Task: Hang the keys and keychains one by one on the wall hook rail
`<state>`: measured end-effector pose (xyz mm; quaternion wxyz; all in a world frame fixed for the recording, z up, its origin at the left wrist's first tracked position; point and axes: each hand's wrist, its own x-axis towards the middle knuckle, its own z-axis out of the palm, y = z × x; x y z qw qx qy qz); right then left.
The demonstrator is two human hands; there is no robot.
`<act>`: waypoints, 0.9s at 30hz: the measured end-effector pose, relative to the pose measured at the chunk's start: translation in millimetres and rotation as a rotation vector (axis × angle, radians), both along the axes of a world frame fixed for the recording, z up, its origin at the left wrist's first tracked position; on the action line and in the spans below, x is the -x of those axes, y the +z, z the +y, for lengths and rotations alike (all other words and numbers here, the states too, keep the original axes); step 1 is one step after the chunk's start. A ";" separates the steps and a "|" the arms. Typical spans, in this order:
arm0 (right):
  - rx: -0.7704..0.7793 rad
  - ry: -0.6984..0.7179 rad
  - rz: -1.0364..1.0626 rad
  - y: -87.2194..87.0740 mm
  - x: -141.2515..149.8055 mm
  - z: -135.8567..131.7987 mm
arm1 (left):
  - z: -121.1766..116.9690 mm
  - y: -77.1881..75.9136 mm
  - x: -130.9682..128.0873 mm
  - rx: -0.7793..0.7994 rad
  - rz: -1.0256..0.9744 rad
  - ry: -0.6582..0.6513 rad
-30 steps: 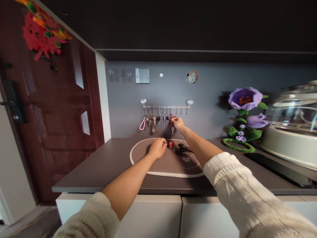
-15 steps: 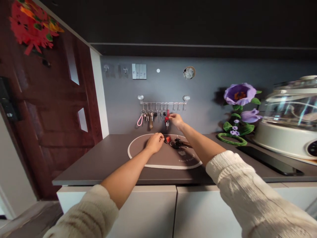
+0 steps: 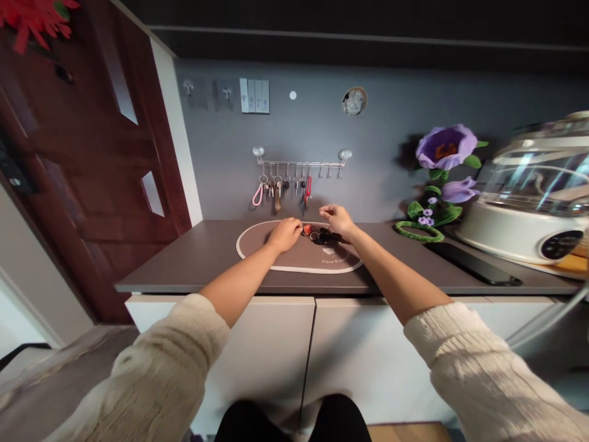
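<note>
My left hand (image 3: 285, 234) rests on the brown oval mat (image 3: 257, 252), fingers curled down beside a small red item (image 3: 307, 229). Whatever those fingertips may hold is hidden. Above the mat's right part is my right hand (image 3: 338, 220), its fingers loosely bent and nothing visible between them. Just under it lies a pile of dark keys (image 3: 326, 236) with a ring. On the wall, a clear hook rail (image 3: 304, 164) carries several key bunches, among them a pink loop (image 3: 257, 195), a brown fob (image 3: 277, 199) and a red strap (image 3: 307, 190).
Purple artificial flowers (image 3: 446, 148) with a green base stand on the right of the counter (image 3: 184, 264). A black phone (image 3: 473, 264) lies before a white appliance with a clear lid (image 3: 519, 227). A dark cabinet overhangs above; a red-brown door (image 3: 96, 172) is at left.
My right hand has left the red strap on the rail and come down over the key pile. The left hand stays on the mat. The view has tilted downward.
</note>
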<state>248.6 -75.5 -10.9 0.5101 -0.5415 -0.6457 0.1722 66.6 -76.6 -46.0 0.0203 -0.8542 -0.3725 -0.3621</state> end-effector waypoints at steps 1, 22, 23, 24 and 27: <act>0.003 -0.013 -0.038 -4.5 -1.6 -4.5 | -1.1 0.4 0.3 -0.006 0.006 0.001; 0.168 0.025 -0.640 -7.7 -13.0 -23.1 | -3.3 3.2 0.8 -0.063 0.057 -0.039; 0.160 0.030 -0.640 -7.6 -12.9 -22.9 | -3.4 3.1 0.6 -0.061 0.056 -0.043; 0.151 0.034 -0.634 -7.3 -12.8 -22.8 | -3.3 3.0 0.3 -0.059 0.054 -0.048; 0.109 0.046 -0.583 -7.1 -12.5 -22.7 | -3.2 2.7 -0.4 -0.053 0.040 -0.060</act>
